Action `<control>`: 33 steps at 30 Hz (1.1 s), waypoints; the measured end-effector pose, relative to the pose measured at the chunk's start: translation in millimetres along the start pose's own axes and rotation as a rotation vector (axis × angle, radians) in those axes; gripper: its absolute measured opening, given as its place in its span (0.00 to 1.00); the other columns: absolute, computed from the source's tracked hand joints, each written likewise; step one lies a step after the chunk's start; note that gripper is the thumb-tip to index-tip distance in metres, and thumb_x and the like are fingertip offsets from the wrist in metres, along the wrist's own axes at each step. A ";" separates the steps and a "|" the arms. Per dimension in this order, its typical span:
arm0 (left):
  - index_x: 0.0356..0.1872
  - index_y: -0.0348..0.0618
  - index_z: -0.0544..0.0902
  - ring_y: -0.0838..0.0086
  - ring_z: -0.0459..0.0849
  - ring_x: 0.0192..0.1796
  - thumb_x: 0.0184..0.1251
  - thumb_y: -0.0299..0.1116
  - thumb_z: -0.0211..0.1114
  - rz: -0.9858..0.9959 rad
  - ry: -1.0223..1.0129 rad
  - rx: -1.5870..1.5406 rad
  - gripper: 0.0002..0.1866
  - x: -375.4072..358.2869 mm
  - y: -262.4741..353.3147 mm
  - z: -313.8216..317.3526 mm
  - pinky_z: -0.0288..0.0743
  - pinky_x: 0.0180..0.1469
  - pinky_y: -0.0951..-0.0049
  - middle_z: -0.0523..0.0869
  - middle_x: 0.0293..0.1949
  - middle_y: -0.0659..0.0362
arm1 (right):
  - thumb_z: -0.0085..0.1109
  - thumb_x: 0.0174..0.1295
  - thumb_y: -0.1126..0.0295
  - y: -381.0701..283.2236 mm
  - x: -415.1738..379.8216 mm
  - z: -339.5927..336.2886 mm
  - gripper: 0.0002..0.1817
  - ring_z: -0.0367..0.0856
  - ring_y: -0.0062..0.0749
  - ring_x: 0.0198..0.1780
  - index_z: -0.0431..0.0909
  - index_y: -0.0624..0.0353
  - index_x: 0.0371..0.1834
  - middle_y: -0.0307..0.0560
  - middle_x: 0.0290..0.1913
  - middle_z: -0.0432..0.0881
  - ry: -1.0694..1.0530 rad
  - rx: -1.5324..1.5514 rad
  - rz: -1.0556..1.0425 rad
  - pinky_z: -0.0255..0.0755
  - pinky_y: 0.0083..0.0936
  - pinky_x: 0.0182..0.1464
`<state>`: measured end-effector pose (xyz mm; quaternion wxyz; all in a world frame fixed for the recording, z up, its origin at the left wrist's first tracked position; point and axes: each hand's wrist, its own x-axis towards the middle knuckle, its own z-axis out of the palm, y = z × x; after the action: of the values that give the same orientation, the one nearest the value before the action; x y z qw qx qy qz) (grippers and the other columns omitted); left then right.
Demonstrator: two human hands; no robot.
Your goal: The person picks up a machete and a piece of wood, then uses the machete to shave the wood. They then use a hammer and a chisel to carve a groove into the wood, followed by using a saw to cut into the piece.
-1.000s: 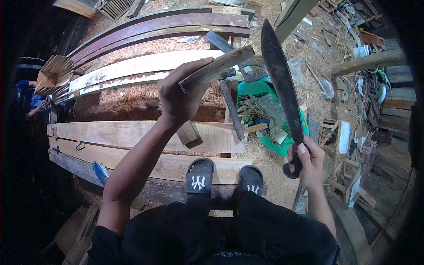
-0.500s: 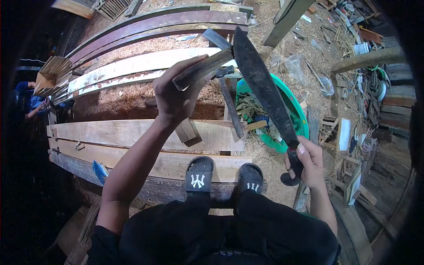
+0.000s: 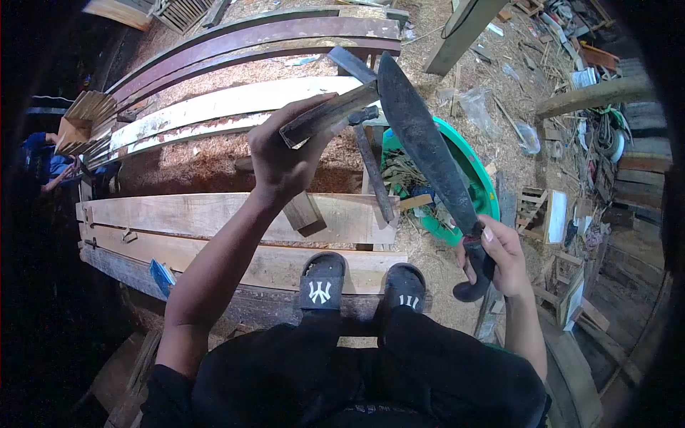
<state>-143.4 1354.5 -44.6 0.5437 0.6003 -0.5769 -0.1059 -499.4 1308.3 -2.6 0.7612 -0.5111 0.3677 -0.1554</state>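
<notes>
My left hand (image 3: 282, 153) is wrapped round a short strip of wood (image 3: 332, 113), which points up and to the right. In my right hand (image 3: 505, 257) is a machete (image 3: 424, 139), gripped by its dark handle with the thumb along the side. Its broad dark blade slants up to the left, and the edge near the tip meets the far end of the wood strip. Below the strip, a hammer (image 3: 374, 175) overlaps the plank end in this view, its head partly hidden behind my left hand and the strip.
A green basin (image 3: 492, 196) with wood scraps stands behind the blade. Long planks (image 3: 214, 214) lie on the left, with my sandalled feet (image 3: 322, 285) at their near edge. A wooden post (image 3: 457, 46) rises beyond. At far left a person in blue (image 3: 53, 153) is partly visible.
The machete has dropped slightly along the end of the wood strip, its tip now lower. My right hand has turned a little; my left hand and the strip have stayed nearly still.
</notes>
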 end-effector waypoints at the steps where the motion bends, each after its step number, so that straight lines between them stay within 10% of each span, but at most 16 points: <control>1: 0.55 0.41 0.87 0.71 0.91 0.51 0.55 0.20 0.78 -0.012 -0.009 -0.030 0.24 -0.3 -0.4 0.4 0.85 0.53 0.72 0.92 0.49 0.53 | 0.44 0.82 0.57 1.1 1.5 -0.4 0.23 0.71 0.21 0.18 0.74 0.68 0.62 0.48 0.26 0.80 0.030 -0.010 0.016 0.66 0.19 0.22; 18: 0.53 0.35 0.86 0.74 0.91 0.48 0.61 0.26 0.78 -0.198 -0.172 -0.216 0.19 6.1 11.8 -7.0 0.85 0.54 0.71 0.92 0.46 0.52 | 0.49 0.77 0.48 -22.1 7.8 -20.0 0.24 0.61 0.20 0.10 0.72 0.62 0.38 0.43 0.16 0.68 -0.001 0.018 0.290 0.58 0.20 0.11; 33: 0.50 0.34 0.87 0.77 0.90 0.44 0.62 0.26 0.78 -0.262 -0.196 -0.158 0.16 -3.5 13.8 -1.9 0.84 0.49 0.73 0.93 0.42 0.54 | 0.49 0.78 0.47 -6.9 9.8 -30.3 0.24 0.58 0.19 0.10 0.74 0.59 0.37 0.41 0.15 0.66 -0.056 0.182 0.435 0.54 0.21 0.11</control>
<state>-151.0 1361.9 -35.0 0.5121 0.6125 -0.5339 -0.2786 -513.6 1279.2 -6.6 0.8297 -0.3533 0.4322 -0.0060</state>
